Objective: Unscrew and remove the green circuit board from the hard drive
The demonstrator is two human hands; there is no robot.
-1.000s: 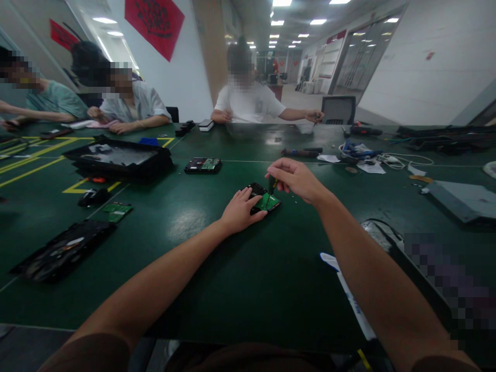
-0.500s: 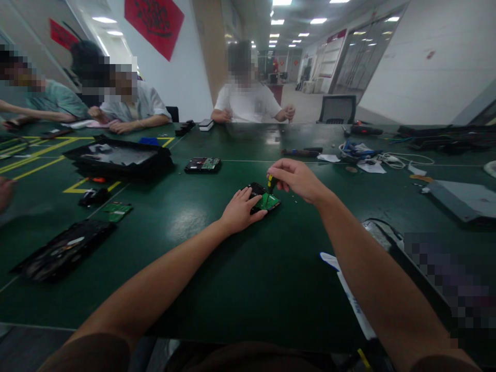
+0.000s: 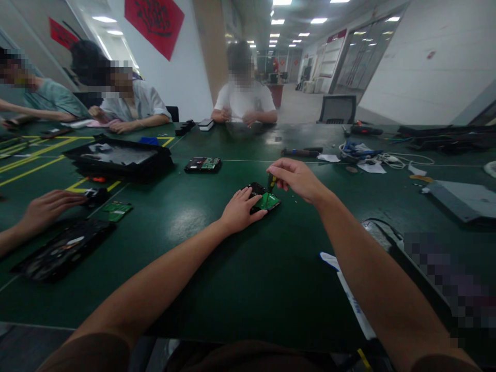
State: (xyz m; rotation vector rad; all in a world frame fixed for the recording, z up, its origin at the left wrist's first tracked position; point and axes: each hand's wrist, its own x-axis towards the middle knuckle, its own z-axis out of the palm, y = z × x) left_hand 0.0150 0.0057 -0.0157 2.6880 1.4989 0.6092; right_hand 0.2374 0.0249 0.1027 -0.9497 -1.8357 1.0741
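A hard drive (image 3: 272, 201) with a green circuit board facing up lies on the green table in front of me. My left hand (image 3: 241, 209) rests on its left part, fingers stretched out and spread, thumb along the near edge. Between the fingers and thumb of my right hand (image 3: 293, 178) is a small black-and-yellow screwdriver (image 3: 270, 182). It stands almost upright, its shaft reaching down to the circuit board; the exact contact of its tip is too small to make out. Tiny bits lie on the table just right of the drive.
Another hard drive (image 3: 202, 164) lies farther back. At left are a black tray (image 3: 120, 155), a loose green board (image 3: 117, 211) and a black casing (image 3: 64, 250). A co-worker's hand (image 3: 50, 209) touches a small black part (image 3: 95, 197). Cables (image 3: 364, 151) and a grey metal box (image 3: 465, 199) are at right.
A co-worker's hand has come in from the left edge to the small black part. The person opposite has lowered a hand inward. My own hands look nearly unmoved.
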